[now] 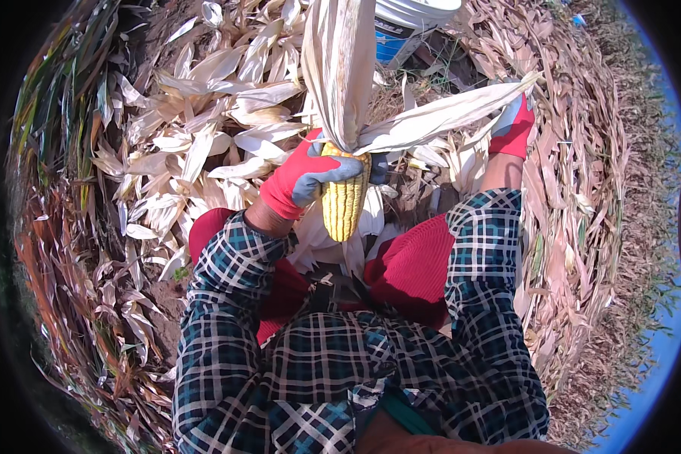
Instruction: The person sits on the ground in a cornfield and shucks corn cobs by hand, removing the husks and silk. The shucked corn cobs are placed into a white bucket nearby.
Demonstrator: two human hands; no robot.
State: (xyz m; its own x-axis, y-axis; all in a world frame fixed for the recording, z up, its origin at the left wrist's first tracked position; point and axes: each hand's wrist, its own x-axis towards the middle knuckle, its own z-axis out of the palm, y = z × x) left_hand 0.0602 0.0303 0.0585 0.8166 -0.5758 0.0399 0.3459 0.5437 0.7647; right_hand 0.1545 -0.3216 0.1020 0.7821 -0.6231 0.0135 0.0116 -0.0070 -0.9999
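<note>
In my left hand (323,173), gloved in red with grey-coated palm and fingers, is an ear of corn (344,204) with bare yellow kernels. Its tip points down towards my lap. Dry, pale husk (340,68) stays joined at the ear's base and stands up past the top of the view. One long husk strip (431,116) stretches out to the right from that base. At its far end my right hand (512,126), in a matching glove, grips the strip; the fingers are partly hidden.
Loose dry husks (204,136) cover the ground ahead and to the left. A white bucket (417,14) with a blue label stands at the top. Cut corn stalks (567,187) lie heaped along the right, with more stalks (62,130), partly green, at the left.
</note>
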